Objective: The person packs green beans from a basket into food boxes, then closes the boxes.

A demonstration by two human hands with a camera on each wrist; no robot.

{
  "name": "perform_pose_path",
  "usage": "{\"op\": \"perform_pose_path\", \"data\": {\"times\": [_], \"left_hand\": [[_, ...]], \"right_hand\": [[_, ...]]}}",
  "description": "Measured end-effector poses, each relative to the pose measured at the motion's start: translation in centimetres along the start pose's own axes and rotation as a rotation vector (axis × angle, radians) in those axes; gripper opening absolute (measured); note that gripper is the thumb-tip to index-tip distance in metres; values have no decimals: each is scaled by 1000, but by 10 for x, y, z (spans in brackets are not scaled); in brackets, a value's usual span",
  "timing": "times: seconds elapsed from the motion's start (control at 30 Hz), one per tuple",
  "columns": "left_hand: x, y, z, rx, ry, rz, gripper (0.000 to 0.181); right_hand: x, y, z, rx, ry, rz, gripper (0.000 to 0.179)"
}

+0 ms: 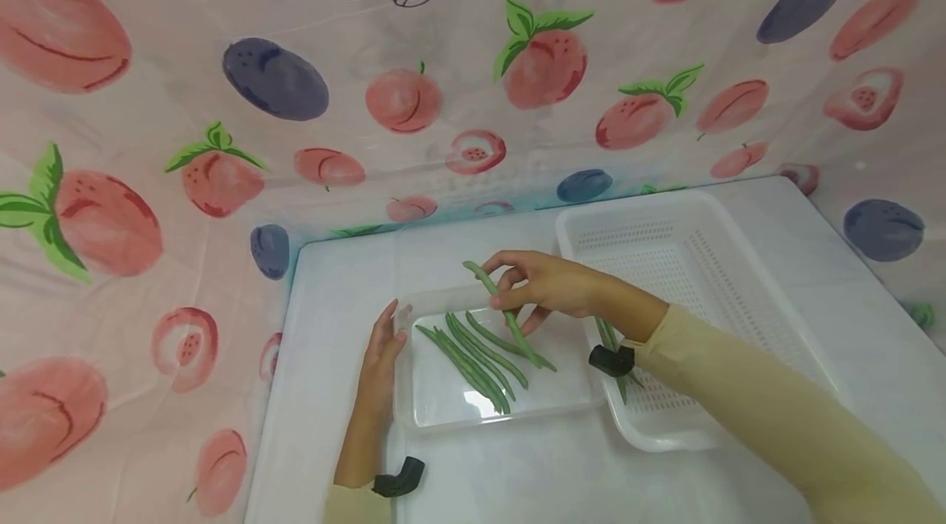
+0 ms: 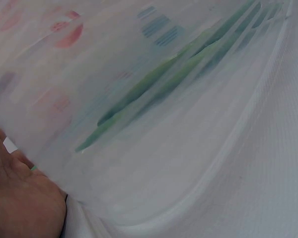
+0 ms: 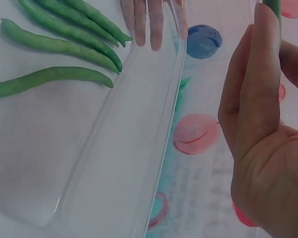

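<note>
A long green bean [image 1: 522, 342] is pinched between the thumb and fingers of my right hand [image 1: 545, 284], over the clear plastic container [image 1: 517, 417]. The bean tilts, with one end up past the fingertips. Several other green beans [image 1: 480, 360] lie side by side in the container, toward its left and middle. My left hand [image 1: 380, 360] rests against the outside of the container's left wall. Its straight fingers [image 3: 156, 27] show at the far wall in the right wrist view. Through the container wall, blurred beans [image 2: 154, 79] appear in the left wrist view.
A larger white perforated basket [image 1: 769, 286] stands right of the container, close beside it. A few green beans [image 1: 608, 333] lie at its left side, partly hidden by my right forearm. Behind the white table [image 1: 332, 278] hangs a fruit-printed cloth [image 1: 414, 23].
</note>
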State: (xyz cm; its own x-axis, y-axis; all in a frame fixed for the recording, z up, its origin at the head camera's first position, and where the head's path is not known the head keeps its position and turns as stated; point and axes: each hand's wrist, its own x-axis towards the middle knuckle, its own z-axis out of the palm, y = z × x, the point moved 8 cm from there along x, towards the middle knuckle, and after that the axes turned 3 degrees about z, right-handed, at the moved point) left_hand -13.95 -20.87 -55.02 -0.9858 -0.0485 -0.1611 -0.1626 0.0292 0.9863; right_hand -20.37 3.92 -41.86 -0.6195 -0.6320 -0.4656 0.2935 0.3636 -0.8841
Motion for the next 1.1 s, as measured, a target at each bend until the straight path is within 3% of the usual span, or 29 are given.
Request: {"op": "perform_pose_path", "data": {"times": [0.6,1.1], "left_hand": [[-1,0,1,9,-3,0,51],[-2,-1,0,15,-6,-7,50]], "right_hand": [[12,2,9,4,-42,2,58],[13,3,12,16,-58,8,47]]}}
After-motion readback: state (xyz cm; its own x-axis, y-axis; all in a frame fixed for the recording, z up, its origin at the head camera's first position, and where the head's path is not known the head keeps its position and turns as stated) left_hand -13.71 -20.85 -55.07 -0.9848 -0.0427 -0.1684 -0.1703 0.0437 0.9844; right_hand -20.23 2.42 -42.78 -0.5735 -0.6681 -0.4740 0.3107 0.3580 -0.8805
